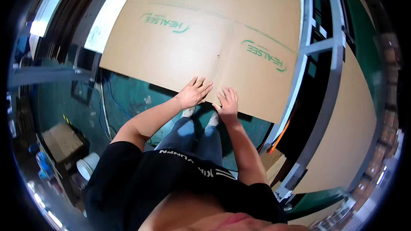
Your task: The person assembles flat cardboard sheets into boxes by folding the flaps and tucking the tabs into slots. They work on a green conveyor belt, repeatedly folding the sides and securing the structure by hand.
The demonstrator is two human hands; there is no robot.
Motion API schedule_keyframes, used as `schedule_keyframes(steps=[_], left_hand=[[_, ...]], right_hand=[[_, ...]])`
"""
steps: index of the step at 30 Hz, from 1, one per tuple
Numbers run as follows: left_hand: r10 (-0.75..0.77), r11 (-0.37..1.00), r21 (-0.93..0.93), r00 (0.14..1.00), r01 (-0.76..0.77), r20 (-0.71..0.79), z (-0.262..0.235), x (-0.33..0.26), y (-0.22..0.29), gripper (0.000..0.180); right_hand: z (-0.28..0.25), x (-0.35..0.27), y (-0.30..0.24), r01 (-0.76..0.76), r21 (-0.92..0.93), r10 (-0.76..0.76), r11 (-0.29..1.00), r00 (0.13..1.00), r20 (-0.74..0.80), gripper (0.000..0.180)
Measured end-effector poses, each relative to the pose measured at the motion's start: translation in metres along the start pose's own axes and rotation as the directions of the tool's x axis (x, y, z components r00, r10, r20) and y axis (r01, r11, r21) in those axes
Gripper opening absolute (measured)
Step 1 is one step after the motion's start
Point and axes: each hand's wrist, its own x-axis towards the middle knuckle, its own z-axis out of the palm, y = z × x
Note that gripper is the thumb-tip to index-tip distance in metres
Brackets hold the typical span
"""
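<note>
Left hand [195, 94] first, in the head view: it's down on the cardboard sheet [192, 51], palm down, fingers stretched out and slightly apart, right at the near edge, middle of the frame. Just beside it comes the right hand [227, 105], fingers out over the same edge and close together, thumb standing off to the left; how hard either one presses, I can't tell. And what a sheet, filling the upper middle of the frame, with green printing [165, 22] across its face and a crease running between the hands! Over to the right, a grey metal frame [319, 48] runs down alongside, with an orange cord [280, 136] near its lower part. Lower left, a white bucket [87, 165] near a cardboard box [62, 140]. Jeans [182, 131] below the hands, over green floor [137, 96].
</note>
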Motion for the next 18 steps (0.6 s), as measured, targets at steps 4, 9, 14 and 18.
schedule_keyframes(steps=[4, 9, 14, 18], left_hand=[[0.041, 0.999, -0.031, 0.996, -0.044, -0.083, 0.002, 0.004, 0.006, 0.064], [0.061, 0.998, -0.02, 0.998, -0.061, -0.008, -0.008, 0.017, 0.004, 0.075], [-0.029, 1.0, 0.009, 0.989, 0.028, 0.145, -0.013, -0.001, -0.002, 0.072], [-0.081, 0.995, -0.04, 0.978, 0.091, 0.192, -0.013, 0.003, 0.012, 0.072]], right_hand=[[-0.033, 0.003, -0.025, -0.102, -0.024, 0.102, 0.995, 0.995, 0.02, 0.05], [-0.098, -0.009, -0.056, -0.303, 0.042, 0.305, 0.952, 0.926, -0.222, 0.044], [-0.235, -0.161, 0.0, -0.591, -0.146, 0.307, 0.793, 0.596, -0.742, 0.041], [-0.333, -0.36, 0.092, -0.946, -0.032, 0.533, 0.321, 0.208, -0.82, 0.059]])
